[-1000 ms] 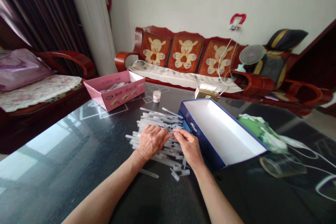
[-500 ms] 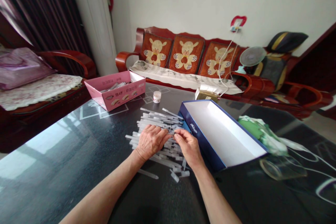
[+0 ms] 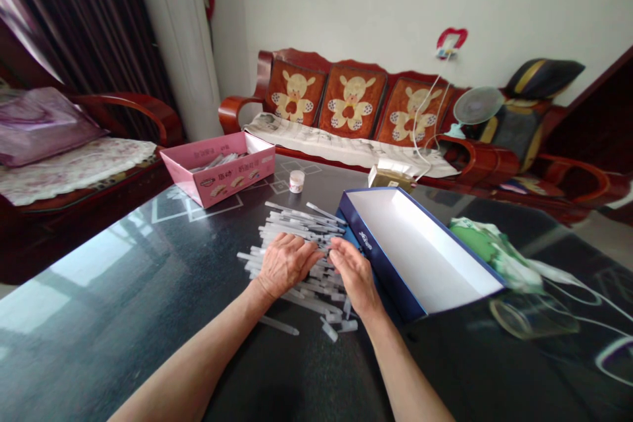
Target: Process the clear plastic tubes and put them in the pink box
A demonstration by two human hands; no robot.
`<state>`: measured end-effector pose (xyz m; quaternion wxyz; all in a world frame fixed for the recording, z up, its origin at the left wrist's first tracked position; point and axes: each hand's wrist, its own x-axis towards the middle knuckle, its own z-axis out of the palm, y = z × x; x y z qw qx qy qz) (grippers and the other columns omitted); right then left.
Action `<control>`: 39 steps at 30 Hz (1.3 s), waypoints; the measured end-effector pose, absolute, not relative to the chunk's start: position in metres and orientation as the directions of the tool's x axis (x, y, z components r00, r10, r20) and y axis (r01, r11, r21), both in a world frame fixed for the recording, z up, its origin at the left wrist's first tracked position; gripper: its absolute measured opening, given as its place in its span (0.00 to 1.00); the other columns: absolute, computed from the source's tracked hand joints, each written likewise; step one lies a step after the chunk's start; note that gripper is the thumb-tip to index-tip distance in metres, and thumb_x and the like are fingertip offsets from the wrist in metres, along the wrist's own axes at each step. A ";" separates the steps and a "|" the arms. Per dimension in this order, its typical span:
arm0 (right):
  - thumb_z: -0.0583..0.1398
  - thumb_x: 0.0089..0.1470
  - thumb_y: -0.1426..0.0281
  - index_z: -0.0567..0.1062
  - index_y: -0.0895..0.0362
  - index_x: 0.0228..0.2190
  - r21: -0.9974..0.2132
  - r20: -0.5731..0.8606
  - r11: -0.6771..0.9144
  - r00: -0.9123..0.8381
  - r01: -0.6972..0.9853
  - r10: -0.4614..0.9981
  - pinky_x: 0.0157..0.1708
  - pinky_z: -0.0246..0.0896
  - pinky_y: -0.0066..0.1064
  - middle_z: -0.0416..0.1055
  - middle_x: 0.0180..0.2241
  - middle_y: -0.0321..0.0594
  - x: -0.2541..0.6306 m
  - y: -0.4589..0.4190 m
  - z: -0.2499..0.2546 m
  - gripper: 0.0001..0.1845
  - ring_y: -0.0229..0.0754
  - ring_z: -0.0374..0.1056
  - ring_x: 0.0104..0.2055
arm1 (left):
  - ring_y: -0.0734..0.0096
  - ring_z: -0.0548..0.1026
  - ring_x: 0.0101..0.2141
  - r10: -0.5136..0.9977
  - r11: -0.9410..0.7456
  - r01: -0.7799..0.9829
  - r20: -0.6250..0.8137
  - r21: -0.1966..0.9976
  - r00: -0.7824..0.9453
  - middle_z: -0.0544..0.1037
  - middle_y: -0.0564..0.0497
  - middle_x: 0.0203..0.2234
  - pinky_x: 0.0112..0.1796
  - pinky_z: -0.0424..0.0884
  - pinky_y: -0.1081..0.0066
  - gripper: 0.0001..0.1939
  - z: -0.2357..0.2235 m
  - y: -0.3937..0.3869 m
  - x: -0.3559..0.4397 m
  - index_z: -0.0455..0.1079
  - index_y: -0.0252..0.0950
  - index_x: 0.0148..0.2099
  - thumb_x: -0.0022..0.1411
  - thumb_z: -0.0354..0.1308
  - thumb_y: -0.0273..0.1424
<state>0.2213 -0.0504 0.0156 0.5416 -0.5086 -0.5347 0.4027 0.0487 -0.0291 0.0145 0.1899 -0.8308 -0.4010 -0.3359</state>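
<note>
We look down at a black glass tabletop (image 3: 123, 316) with our forearms reaching in from the bottom of the frame. In the lower middle, our left hand (image 3: 285, 266) lies spread and palm down on a loose pile of slim, translucent plastic sticks (image 3: 301, 224), pressing on them. Our right hand (image 3: 355, 277) sits just beside it with the fingers (image 3: 337, 248) curved down at the pile's edge; we cannot tell whether they pinch a stick. The pile runs from under both hands toward the frame's center, and one loose stick (image 3: 278, 325) lies at its lower left edge, near our left wrist. Just right of the pile and our right hand, an open blue box with a white inside (image 3: 420, 250) sits at an angle. Toward the upper left of the tabletop stands a pink cardboard box (image 3: 217, 175), with a small white jar (image 3: 297, 180) to its right. A brown packet (image 3: 390, 178) sits beyond the blue box. At the right, a green-and-white cloth (image 3: 494, 250) lies near a clear plastic cup (image 3: 531, 315). Along the back wall, in the upper middle, stands a red wooden sofa (image 3: 297, 72) with animal-patterned cushions, and a small white fan (image 3: 478, 105) stands at its right end.
</note>
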 end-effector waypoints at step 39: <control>0.61 0.47 0.49 0.77 0.57 0.32 -0.999 -0.012 -0.019 0.137 0.048 0.991 0.15 0.51 0.25 0.74 0.24 0.38 0.221 -0.046 0.008 0.24 0.36 0.63 0.19 | 0.69 0.68 0.26 0.547 -0.618 0.784 0.684 -0.059 0.483 0.71 0.52 0.22 0.33 0.58 0.67 0.16 0.011 -0.026 0.049 0.72 0.38 0.34 0.68 0.49 0.40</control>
